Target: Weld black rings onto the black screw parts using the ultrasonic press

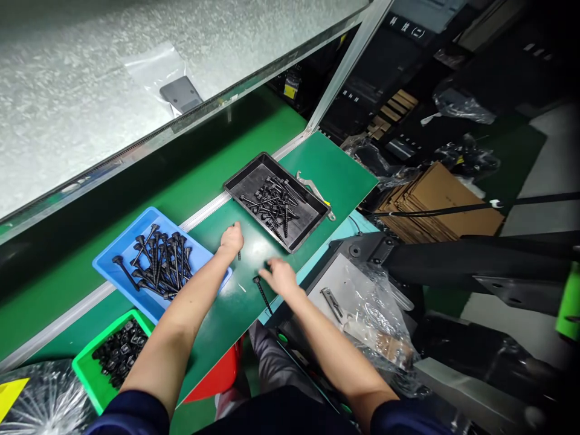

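Observation:
My left hand (232,238) is closed over the green bench, between the blue tray (105,261) and the black tray (293,246). The end of a black threaded bolt (239,256) sticks out below its fingers; the rest is hidden. To the right, my right hand (281,278) has thumb and fingers apart, just below the black tray. Near its thumb a long black bolt with a wide head (263,295) lies by the bench's front edge. The blue tray holds a heap of long wide-headed black bolts. Smaller-looking black bolts (274,205) lie piled in the black tray.
A green bin (86,368) of small black parts stands at the lower left. A metal hook wrench (312,186) lies against the black tray's far side. Overhead runs a pale shelf (90,109) with a bagged grey plate. Right of the bench are a black machine arm (435,266) and stacked cardboard (435,205).

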Tool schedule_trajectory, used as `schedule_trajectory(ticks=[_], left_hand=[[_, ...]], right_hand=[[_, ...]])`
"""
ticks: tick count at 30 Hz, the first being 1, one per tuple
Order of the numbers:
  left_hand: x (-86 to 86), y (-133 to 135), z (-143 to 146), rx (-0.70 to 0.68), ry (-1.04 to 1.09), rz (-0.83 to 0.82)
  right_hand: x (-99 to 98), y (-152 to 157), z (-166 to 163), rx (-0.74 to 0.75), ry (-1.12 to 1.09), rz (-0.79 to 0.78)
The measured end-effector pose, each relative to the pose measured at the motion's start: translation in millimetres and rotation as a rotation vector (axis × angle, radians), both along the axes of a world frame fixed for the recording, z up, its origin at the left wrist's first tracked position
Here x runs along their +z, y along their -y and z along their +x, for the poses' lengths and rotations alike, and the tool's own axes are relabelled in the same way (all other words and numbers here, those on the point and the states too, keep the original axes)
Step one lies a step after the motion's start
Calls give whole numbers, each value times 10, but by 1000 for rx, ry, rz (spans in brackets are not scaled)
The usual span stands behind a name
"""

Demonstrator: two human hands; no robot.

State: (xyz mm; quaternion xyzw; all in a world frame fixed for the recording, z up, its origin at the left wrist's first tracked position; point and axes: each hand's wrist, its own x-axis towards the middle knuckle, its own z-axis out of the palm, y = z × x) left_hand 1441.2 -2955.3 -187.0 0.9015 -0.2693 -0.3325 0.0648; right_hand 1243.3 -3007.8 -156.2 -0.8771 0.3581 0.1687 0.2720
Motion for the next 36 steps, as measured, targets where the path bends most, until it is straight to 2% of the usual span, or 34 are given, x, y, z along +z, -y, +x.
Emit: schedule_trajectory(ticks=[2,4,7,9,11,14,16,18,21,24,27,29,31,36], left_hand=[[36,-71,19,17,2,-14],[107,-144,41,32,13,-30],[248,-109,90,112,-24,-182],[337,86,133,195,-69,-348],[411,395,174,270,-84,-473],[495,806,207,348,-86,-515],[523,830,186,337,-60,-510],[518,566,84,282,9,-555],[473,-242,-288,219,131,-604],[407,-1125,-783,222,217,-404],[306,-1675,-1140,160,144,-164],[248,-1820,-1277,76,90,-85],[221,-1856,-1382,-15,66,-71],[214,-1727,-1648,-125,39,-125]], right_hand=[[-192,-310,-189,35,-136,28],[-335,-476,-276,69,-127,30],[-347,-429,-233,74,-34,70],[-229,-193,-99,-13,92,70],[-74,189,105,-130,269,-1],[85,852,465,-204,399,-137],[82,1169,659,-184,328,-178],[-1,1277,745,-95,278,-220],[-157,1084,620,46,255,-268],[-229,727,385,167,166,-252],[-256,465,343,128,90,-272],[-279,349,431,59,70,-258],[-298,214,536,25,93,-223],[-272,-370,567,139,182,-65]])
